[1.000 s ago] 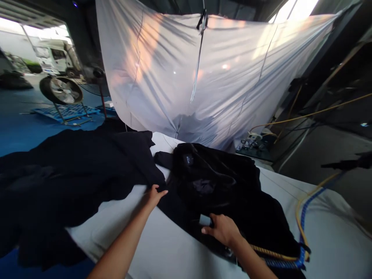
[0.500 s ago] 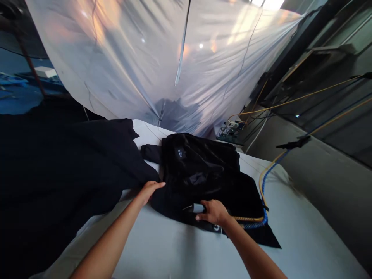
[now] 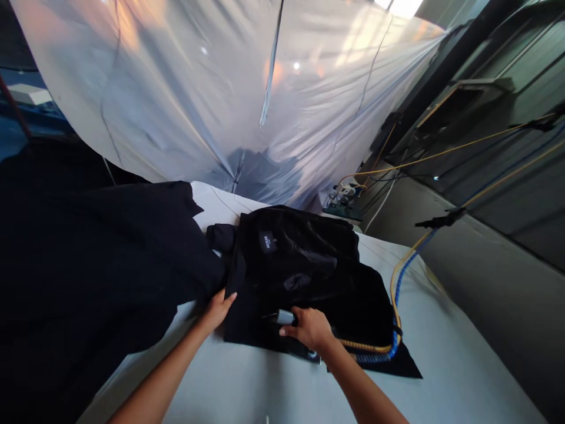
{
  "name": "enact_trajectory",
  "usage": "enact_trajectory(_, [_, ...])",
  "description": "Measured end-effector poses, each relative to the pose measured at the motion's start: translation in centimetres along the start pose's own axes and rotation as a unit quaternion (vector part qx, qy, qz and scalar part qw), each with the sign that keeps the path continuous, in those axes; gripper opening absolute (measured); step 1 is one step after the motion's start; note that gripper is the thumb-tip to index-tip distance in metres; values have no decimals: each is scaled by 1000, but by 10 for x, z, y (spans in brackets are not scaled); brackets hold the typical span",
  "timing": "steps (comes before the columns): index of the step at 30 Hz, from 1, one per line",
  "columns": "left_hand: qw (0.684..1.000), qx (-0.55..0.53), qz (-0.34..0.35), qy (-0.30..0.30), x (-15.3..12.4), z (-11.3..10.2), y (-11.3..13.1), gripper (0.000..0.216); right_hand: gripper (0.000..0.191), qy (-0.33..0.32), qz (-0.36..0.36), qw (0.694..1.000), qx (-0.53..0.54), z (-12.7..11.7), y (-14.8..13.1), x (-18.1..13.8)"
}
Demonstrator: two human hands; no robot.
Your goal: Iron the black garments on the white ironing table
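A black garment (image 3: pixel 304 277) with a small label (image 3: pixel 266 241) near its collar lies crumpled on a white padded ironing table (image 3: pixel 441 365). My right hand (image 3: pixel 309 330) is closed round the handle of an iron (image 3: pixel 286 318) that rests on the garment's near part. My left hand (image 3: pixel 216 311) lies flat with its fingers stretched out on the garment's left edge. A yellow and blue hose (image 3: pixel 395 294) runs from the iron across the cloth and up to the right.
A big heap of dark cloth (image 3: pixel 88 265) covers the table's left side. A white sheet (image 3: pixel 229 94) hangs behind the table. Cables and a small device (image 3: pixel 344 197) sit at the back right, beside a grey wall (image 3: pixel 494 253).
The iron in my right hand has slid left over the garment. My left hand has drawn back a little along the garment's left edge. The view has tilted down and to the right.
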State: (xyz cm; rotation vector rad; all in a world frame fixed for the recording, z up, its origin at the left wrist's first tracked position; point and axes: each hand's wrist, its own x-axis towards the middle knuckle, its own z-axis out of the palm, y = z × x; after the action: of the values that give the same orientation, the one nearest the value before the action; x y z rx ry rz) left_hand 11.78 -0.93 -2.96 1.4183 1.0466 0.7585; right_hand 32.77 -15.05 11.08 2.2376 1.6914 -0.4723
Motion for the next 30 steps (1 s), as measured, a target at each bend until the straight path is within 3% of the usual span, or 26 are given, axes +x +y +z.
enact_trajectory(3, [997, 46, 55, 6, 4, -6, 1, 42, 63, 2, -3, 1000, 1, -1, -12, 5])
enact_trajectory(5, [995, 60, 75, 13, 10, -11, 8, 53, 63, 2, -8, 1000, 4, -3, -21, 9])
enact_trajectory(8, [999, 28, 33, -9, 18, -18, 18, 80, 61, 0, -1, 1000, 12, -5, -34, 16])
enact_trajectory(10, [1000, 16, 5, -16, 21, -21, 20, 84, 61, 8, 17, 1000, 21, -7, -44, 23])
enact_trajectory(14, [998, 31, 26, 49, 18, -24, 16, 72, 62, 26, 63, 996, 54, -10, -61, 39])
enact_trajectory(17, [996, 49, 1, 72, 5, -25, 13, 49, 64, 29, 87, 993, 72, -12, -68, 49])
enact_trajectory(21, [988, 137, -61, 41, -23, -23, 12, 24, 66, 24, 99, 991, 84, -13, -68, 53])
enact_trajectory(24, [977, 205, -62, 21, -41, -19, 12, 17, 66, 13, 89, 992, 88, -17, -62, 52])
enact_trajectory(28, [970, 236, -51, -14, -47, -18, 11, 10, 61, -32, 56, 993, 102, -27, -55, 46])
enact_trajectory(30, [971, 232, -45, -30, -43, -20, 8, 18, 54, -52, 33, 992, 112, -32, -56, 38])
